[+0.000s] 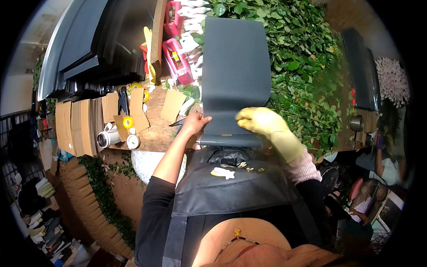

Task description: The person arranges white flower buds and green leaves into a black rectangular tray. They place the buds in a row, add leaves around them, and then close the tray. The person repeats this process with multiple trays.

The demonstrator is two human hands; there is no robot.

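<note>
Pinching the dark-grey, ribbed, flat sheet (235, 62) at frame centre, our bare left hand (193, 123) presumably steadied it; our yellow-gloved right hand (262, 121) half-curled over it, its hold unclear.

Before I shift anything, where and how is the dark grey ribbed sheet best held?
Probably pinch the dark grey ribbed sheet by both long edges at its near end, coming from the near side: it looks broad and thin, the bare left hand is at the left edge there, and green leaves crowd the right edge farther away.
</note>
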